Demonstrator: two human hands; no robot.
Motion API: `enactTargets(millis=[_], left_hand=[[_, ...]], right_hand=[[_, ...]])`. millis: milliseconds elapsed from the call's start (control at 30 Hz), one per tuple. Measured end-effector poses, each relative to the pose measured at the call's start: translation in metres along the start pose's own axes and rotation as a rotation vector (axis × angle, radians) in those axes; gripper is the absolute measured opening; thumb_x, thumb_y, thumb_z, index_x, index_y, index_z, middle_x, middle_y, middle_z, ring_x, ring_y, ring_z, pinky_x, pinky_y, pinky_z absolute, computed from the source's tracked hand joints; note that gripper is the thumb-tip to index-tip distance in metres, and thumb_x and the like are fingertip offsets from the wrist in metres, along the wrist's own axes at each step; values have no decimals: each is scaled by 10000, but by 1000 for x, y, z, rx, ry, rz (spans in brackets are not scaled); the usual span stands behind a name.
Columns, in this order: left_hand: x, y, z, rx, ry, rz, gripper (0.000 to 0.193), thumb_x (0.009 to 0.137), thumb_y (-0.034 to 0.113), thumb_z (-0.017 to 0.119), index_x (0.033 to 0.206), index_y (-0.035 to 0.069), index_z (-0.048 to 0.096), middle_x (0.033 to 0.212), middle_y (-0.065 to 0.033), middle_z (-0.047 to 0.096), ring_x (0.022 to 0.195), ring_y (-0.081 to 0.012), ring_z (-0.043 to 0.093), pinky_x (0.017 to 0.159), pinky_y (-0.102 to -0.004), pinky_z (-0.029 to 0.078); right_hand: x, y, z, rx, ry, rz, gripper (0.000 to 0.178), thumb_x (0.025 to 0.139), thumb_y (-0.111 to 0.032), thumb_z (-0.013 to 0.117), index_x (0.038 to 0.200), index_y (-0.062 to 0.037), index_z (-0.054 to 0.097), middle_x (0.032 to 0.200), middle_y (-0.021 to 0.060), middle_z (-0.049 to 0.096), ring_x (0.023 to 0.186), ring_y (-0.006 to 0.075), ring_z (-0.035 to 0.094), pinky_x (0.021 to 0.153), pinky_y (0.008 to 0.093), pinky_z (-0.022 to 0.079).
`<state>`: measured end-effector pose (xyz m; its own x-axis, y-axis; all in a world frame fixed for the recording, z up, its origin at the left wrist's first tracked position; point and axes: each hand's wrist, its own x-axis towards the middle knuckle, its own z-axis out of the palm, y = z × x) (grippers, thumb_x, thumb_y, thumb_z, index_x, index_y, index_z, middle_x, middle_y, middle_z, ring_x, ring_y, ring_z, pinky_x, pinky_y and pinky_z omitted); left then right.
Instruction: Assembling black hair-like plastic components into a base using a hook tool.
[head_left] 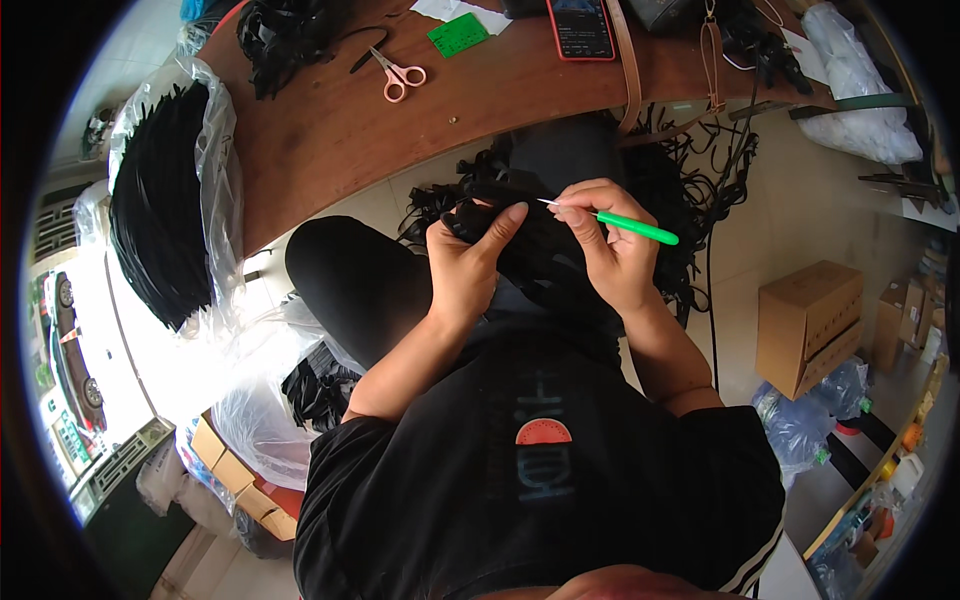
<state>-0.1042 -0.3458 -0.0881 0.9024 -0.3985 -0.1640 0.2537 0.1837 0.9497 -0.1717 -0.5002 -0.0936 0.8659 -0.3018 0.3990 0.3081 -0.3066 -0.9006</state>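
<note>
My left hand (466,268) is closed on a black fabric strap (490,192) above my lap, its thumb pressed along it. In my right hand (618,252) is a slim pointed tool with a green handle (640,228), gripped like a pen. Its thin pale tip points left toward the strap, close to my left thumb. Whether the tip touches the strap, I cannot tell. Below and around my hands, more black straps (690,215) hang in a loose tangle over my legs and toward the floor.
On the brown table (330,130) ahead lie pink-handled scissors (398,78), a green card (458,36), a red-cased phone (582,28) and a tan bag strap (626,75). A plastic bag of black strips (165,205) stands at left. Cardboard boxes (808,325) sit at right.
</note>
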Motion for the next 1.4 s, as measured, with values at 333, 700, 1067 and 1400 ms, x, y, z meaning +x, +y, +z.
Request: enactTargets(millis=[333,700,1067,1400], left_hand=[[0,-1,0,62,-2,36,55,879,57,714,893,4,705,781,36,646,716,-37,515,652,-197,419],[2,7,-16,-123,-452,-410,540,842,124,744,1320,25,515,1169,-111,661,785,-91,641,540,-180,457],[18,2,-11,232,-506,156,884,828,-14,722,1521,-7,175,1584,-122,231,1416,-186,290,1131,-320,238],[16,1,-11,-231,-195,-256,921,846,-55,697,1539,22,95,1185,-52,560,1076,-124,536,943,-267,457]], right_hand=[[7,-6,2,-156,3,-89,86,898,-45,661,932,18,615,875,123,657,785,189,649,701,268,518],[54,52,-17,78,15,448,227,960,-211,619,944,14,645,770,66,672,697,114,633,672,245,512],[35,-8,-2,-66,-177,351,172,926,-143,671,1005,7,639,843,41,673,760,79,601,679,220,483],[26,-3,-5,746,478,180,301,1036,-328,430,906,-64,495,816,30,459,717,165,467,702,320,430]])
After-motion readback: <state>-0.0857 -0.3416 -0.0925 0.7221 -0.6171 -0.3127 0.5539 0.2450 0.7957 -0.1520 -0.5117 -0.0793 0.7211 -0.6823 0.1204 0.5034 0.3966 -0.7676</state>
